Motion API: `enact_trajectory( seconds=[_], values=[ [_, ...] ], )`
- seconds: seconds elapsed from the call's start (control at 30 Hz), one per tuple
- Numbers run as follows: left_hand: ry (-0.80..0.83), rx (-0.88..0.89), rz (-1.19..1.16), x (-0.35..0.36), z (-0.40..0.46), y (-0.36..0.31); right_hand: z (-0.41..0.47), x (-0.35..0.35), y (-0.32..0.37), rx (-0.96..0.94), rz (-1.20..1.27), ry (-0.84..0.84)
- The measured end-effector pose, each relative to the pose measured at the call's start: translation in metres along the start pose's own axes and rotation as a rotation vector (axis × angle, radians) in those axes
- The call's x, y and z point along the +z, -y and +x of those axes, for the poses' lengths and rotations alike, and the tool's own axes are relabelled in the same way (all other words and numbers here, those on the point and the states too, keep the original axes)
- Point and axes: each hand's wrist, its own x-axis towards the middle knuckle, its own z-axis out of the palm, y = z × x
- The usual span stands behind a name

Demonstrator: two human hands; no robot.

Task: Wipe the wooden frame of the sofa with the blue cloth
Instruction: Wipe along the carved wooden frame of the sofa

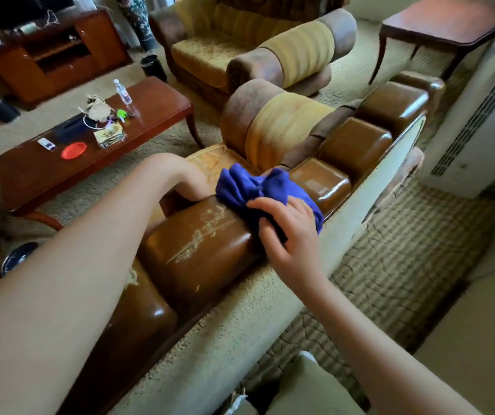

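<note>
Head view: a person leaned over the back of a sofa, both bare arms reaching across its glossy brown wooden frame (198, 253), which ran in rounded blocks from lower left to upper right. The right hand (288, 232) lay on the blue cloth (258, 190), its fingers curled into the bunched fabric and pressing it against the top of the frame, between a scratched block and the next shiny one. The left hand (192, 190) dropped over the front edge of the frame, just beside the cloth; its fingers were hidden behind the wood, so whether they gripped anything could not be told. Pale scuff marks crossed the block just left of the cloth. Beyond the frame showed a yellow seat cushion (210, 158) and the sofa's padded armrest (273, 127). A reddish wooden worktop (156, 97) stood on the carpet further off, carrying a clear plastic bottle (123, 91), a red lid (74, 150) and some small clutter. A matching armchair (240, 46) stood behind it, and a dark side table (443, 22) at upper right.
</note>
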Motion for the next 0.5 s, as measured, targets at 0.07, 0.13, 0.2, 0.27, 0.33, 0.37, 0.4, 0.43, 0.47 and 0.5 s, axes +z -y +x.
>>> enact_trajectory(
  seconds=[0.07, 0.13, 0.2, 0.27, 0.33, 0.37, 0.4, 0.43, 0.47, 0.5],
  values=[
    [-0.011, 0.013, 0.103, -0.001, 0.005, -0.010, -0.035, 0.009, -0.007, 0.074, 0.105, -0.127],
    [-0.121, 0.109, 0.189, 0.001, 0.009, -0.026, -0.053, 0.021, -0.015, 0.154, 0.152, -0.192],
    [-0.298, 0.245, 0.130, 0.008, 0.012, -0.049, -0.053, 0.029, -0.025, 0.213, 0.182, -0.262],
    [-0.397, 0.350, 0.139, 0.016, 0.023, -0.070, -0.048, 0.033, -0.037, 0.284, 0.214, -0.354],
    [-0.265, 0.410, 0.232, 0.028, 0.038, -0.084, -0.039, 0.031, -0.052, 0.403, 0.230, -0.434],
    [-0.188, 0.385, 0.267, 0.035, 0.040, -0.087, -0.034, 0.029, -0.059, 0.457, 0.223, -0.472],
    [-0.156, 0.377, 0.272, 0.038, 0.046, -0.090, -0.029, 0.026, -0.065, 0.506, 0.203, -0.508],
    [-0.138, 0.363, 0.267, 0.037, 0.044, -0.090, -0.024, 0.024, -0.070, 0.559, 0.186, -0.538],
    [-0.107, 0.367, 0.237, 0.033, 0.044, -0.089, -0.018, 0.022, -0.077, 0.634, 0.183, -0.566],
    [-0.107, 0.340, 0.206, 0.026, 0.040, -0.089, -0.012, 0.020, -0.083, 0.735, 0.205, -0.596]
  ],
)
